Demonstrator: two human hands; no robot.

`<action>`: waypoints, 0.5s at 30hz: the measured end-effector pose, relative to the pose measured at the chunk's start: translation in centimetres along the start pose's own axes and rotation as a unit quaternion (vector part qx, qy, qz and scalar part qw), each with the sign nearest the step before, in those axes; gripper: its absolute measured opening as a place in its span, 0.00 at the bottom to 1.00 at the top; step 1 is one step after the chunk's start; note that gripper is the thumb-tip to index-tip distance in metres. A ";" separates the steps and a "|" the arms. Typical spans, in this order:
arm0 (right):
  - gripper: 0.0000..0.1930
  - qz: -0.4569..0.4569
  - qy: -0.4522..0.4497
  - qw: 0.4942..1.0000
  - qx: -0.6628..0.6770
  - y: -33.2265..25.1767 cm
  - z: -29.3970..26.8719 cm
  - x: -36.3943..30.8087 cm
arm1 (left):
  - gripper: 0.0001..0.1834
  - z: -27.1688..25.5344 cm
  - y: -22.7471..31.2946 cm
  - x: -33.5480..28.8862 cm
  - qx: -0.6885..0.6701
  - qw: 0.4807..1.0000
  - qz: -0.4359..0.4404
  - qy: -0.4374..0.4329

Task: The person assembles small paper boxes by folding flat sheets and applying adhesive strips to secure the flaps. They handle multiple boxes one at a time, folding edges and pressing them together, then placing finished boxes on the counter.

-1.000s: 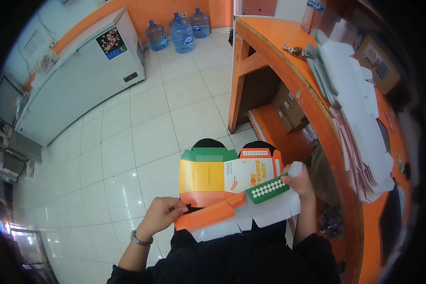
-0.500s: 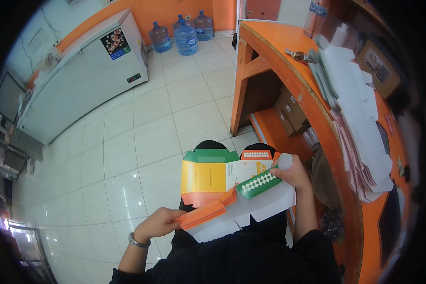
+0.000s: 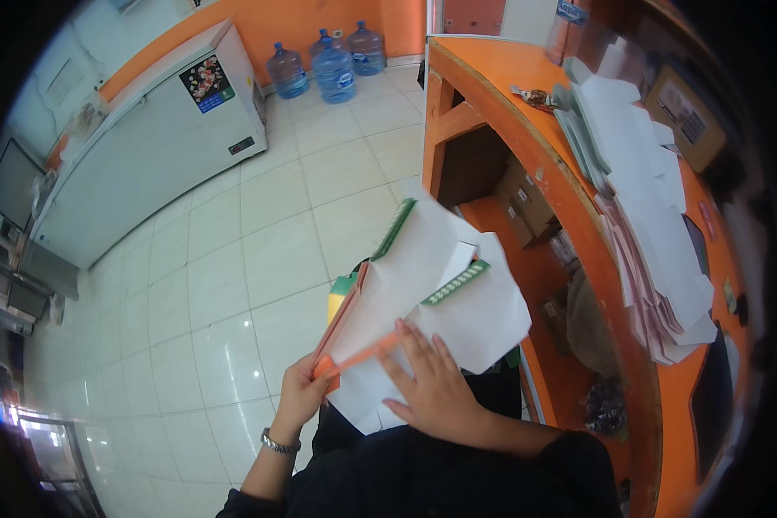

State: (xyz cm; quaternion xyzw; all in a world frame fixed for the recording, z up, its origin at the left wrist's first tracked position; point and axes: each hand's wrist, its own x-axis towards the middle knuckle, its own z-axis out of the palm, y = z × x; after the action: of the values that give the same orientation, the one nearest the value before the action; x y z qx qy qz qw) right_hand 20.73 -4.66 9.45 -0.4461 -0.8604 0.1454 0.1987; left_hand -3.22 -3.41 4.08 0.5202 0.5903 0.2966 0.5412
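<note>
A partly unfolded cardboard box blank (image 3: 483, 319) lies over my lap with its plain white inner side up. Green flaps with a white pattern stand up from it, and an orange fold runs along its left and near side. My left hand (image 3: 300, 388), closed, pinches the orange corner of the blank. Resting on the white board, my right hand (image 3: 436, 388) has its fingers stretched out, the tips at the orange fold. Underneath, a yellow and green printed piece (image 3: 338, 298) shows only at its left edge; the rest is covered.
On my right a curved orange counter (image 3: 535, 147) carries stacked white and pinkish flat cardboard (image 3: 639, 198). Brown boxes (image 3: 527, 207) sit on the shelf beneath it. A white chest freezer (image 3: 164, 129) and several large water bottles (image 3: 332, 73) stand on the tiled floor beyond.
The blank has turned and opened up, so its white inside now faces me. My right hand has let go of the far right flap and moved left onto the board. My left hand moved slightly right.
</note>
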 end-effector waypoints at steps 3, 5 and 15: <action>0.37 0.040 0.021 0.999 -0.002 1.6 1.1 0.7 | 0.10 -0.5 -0.5 0.7 -0.001 0.999 -0.038 -0.034; 0.35 0.069 0.003 0.997 0.027 2.8 1.3 0.9 | 0.13 -0.9 -1.1 0.9 0.008 0.996 -0.055 -0.065; 0.26 0.074 -0.052 0.991 0.094 4.4 3.3 2.5 | 0.27 -3.3 -3.4 0.3 0.053 0.977 0.067 -0.196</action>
State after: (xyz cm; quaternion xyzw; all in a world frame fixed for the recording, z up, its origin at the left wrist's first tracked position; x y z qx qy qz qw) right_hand 21.00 -0.39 5.22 -0.4802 -0.8166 0.2626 0.1834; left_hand -7.35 -3.40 1.67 0.6346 0.4514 0.1929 0.5969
